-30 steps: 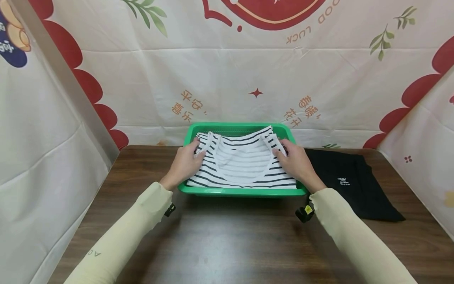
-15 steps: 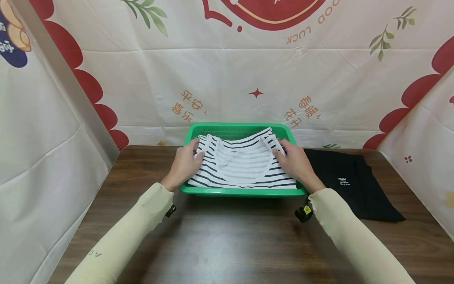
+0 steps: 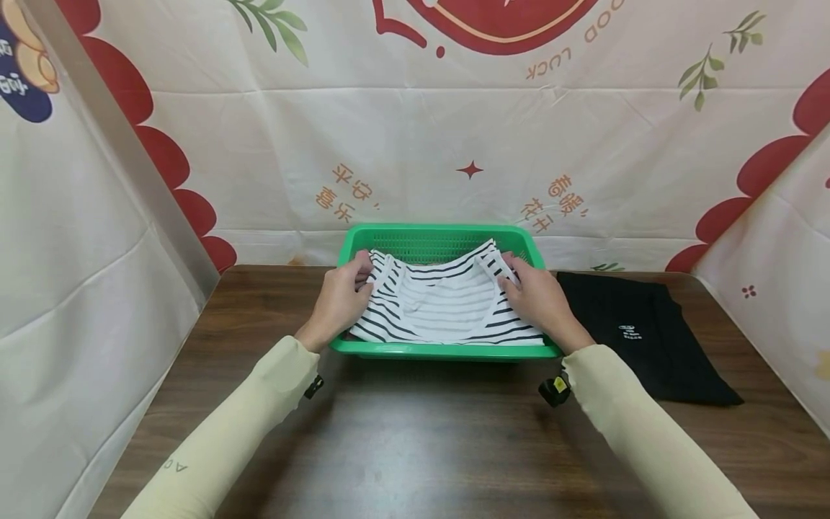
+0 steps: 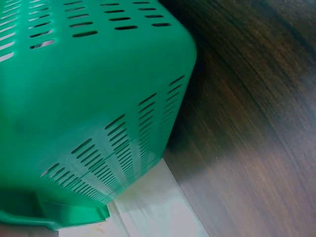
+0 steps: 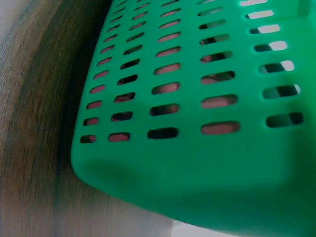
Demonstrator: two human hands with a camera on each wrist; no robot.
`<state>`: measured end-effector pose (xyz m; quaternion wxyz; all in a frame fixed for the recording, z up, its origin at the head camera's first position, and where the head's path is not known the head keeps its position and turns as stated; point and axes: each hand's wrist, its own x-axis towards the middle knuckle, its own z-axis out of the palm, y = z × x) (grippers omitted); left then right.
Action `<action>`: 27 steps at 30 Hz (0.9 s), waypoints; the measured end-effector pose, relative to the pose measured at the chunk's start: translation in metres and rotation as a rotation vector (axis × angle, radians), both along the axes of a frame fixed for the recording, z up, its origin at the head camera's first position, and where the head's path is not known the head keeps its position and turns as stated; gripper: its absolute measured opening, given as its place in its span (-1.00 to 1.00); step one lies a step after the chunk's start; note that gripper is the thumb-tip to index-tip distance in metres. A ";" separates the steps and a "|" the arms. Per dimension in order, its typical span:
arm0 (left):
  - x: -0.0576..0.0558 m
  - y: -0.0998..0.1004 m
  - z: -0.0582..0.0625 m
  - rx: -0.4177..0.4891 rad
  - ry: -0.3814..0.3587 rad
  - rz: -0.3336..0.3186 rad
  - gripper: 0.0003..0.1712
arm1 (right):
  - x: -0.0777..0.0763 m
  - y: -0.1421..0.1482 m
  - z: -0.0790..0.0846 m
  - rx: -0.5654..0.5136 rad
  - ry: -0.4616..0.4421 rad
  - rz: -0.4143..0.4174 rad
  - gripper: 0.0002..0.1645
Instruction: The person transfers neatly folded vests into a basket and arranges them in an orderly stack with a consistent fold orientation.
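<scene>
A white shirt with dark stripes [image 3: 447,303], folded with its wide neckline up, lies in a green plastic basket [image 3: 441,351]. My left hand [image 3: 341,299] pinches the shirt's left shoulder, thumb on top, at the basket's left side. At the other shoulder, my right hand [image 3: 540,299] pinches the cloth over the basket's right rim. Both wrist views are filled mostly by the slotted outer wall of the basket [image 4: 84,98], and the hands' grip is hidden there. Pinkish material shows through the slots of the basket wall [image 5: 197,163] in the right wrist view.
A folded black garment [image 3: 648,339] with small white print lies right of the basket on the brown wooden table [image 3: 415,432]. A printed white cloth [image 3: 415,158] hangs behind the table, with more white cloth along both sides.
The shirt's left shoulder has shifted inward to the right with my left hand. Its top edge sags lower, showing more of the basket's back wall. My right hand has hardly moved.
</scene>
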<state>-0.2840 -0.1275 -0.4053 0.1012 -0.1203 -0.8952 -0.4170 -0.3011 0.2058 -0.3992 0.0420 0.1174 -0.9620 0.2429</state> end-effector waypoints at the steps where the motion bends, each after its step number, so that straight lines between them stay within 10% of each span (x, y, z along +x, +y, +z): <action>1: 0.000 0.000 0.000 -0.004 0.003 -0.001 -0.82 | 0.000 0.000 0.000 0.006 0.004 -0.002 -0.35; 14: 0.004 -0.001 -0.002 -0.051 0.065 -0.026 -0.83 | 0.000 -0.002 -0.003 -0.067 0.075 -0.007 -0.52; 27: 0.003 0.003 -0.006 -0.223 0.143 -0.070 -0.74 | 0.000 -0.006 -0.007 0.214 0.151 0.073 -0.54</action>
